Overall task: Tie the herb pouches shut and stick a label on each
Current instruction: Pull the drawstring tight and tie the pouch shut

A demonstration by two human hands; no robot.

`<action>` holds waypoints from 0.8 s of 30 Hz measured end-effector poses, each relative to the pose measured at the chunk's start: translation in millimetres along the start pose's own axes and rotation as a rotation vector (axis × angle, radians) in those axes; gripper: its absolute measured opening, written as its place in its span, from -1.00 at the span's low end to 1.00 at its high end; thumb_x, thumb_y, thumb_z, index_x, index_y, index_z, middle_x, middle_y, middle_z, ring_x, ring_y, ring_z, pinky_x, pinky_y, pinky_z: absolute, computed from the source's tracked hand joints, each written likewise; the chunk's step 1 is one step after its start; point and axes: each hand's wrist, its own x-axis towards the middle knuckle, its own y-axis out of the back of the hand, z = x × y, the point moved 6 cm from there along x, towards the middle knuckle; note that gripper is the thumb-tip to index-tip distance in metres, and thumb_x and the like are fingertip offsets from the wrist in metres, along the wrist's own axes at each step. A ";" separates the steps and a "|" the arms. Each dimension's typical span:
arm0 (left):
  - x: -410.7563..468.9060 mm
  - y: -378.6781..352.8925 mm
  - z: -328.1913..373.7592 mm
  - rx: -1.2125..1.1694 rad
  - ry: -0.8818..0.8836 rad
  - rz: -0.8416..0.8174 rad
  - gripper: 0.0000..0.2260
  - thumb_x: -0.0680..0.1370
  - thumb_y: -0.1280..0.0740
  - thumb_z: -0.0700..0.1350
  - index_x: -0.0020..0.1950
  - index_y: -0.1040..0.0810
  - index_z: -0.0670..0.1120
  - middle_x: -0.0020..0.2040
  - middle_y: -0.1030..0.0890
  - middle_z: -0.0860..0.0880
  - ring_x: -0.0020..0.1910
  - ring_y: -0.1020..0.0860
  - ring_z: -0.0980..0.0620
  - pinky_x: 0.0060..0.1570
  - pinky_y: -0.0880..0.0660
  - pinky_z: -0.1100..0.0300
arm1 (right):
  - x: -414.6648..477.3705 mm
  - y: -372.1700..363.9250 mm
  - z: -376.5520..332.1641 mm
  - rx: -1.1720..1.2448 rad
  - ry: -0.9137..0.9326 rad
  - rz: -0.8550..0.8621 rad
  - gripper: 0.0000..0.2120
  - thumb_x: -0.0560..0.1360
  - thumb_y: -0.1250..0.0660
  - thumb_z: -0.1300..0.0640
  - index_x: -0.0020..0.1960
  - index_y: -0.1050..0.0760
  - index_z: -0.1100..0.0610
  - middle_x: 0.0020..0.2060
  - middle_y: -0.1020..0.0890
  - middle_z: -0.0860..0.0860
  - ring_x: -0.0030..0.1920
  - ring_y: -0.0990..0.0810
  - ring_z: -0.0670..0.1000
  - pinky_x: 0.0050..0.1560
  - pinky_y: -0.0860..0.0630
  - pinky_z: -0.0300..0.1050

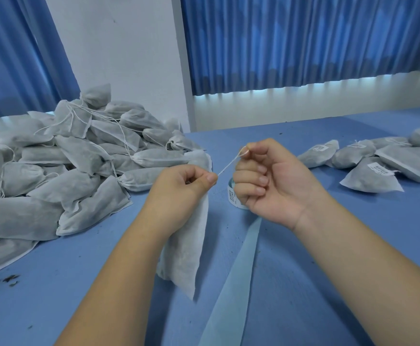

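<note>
our left grip [179, 186] holds a pouch [189, 245] by its neck over the table [303, 270], our right grip [266, 178] pinches its taut string [228, 166]; a hard tug could snap the string or pull it free.

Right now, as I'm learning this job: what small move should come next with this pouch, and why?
Probably draw the string tighter with the right hand to cinch the neck before knotting. The left hand grips the top of the pouch, which hangs below it, the string runs taut between both hands, and no label shows on it.
</note>
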 end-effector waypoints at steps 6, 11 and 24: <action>2.4 9.4 -5.8 0.059 -0.008 0.073 -0.79 0.54 -0.42 -0.08 -0.31 -0.58 0.01 -0.44 -0.43 0.15 -0.48 -0.35 0.26 -0.44 -0.29 0.47 | -4.0 5.4 3.5 -0.213 -0.206 -0.043 -0.90 0.28 -0.21 0.16 -0.39 -0.33 0.11 -0.43 -0.06 -0.09 -0.56 -0.10 -0.12 -0.56 -0.03 -0.30; 0.1 1.1 -12.9 0.073 0.010 -0.092 -0.84 0.52 -0.42 0.03 -0.22 -0.59 0.01 -0.33 -0.49 0.11 -0.39 -0.39 0.23 -0.37 -0.31 0.46 | -2.4 10.9 -11.5 -0.162 -0.063 0.026 -0.89 0.27 -0.29 0.17 -0.34 -0.35 0.12 -0.42 -0.12 -0.07 -0.52 -0.13 -0.10 -0.55 -0.10 -0.30; -6.0 -5.4 -49.1 0.035 0.298 -0.402 -0.65 0.25 -0.46 0.27 -0.12 -0.67 0.07 -0.12 -0.72 0.06 -0.09 -0.69 0.05 0.04 -0.54 0.08 | -3.9 37.6 -45.6 -0.286 0.372 0.405 -0.85 0.47 -0.29 0.22 -0.26 -0.39 0.12 -0.48 -0.21 -0.05 -0.51 -0.17 -0.07 -0.53 -0.14 -0.25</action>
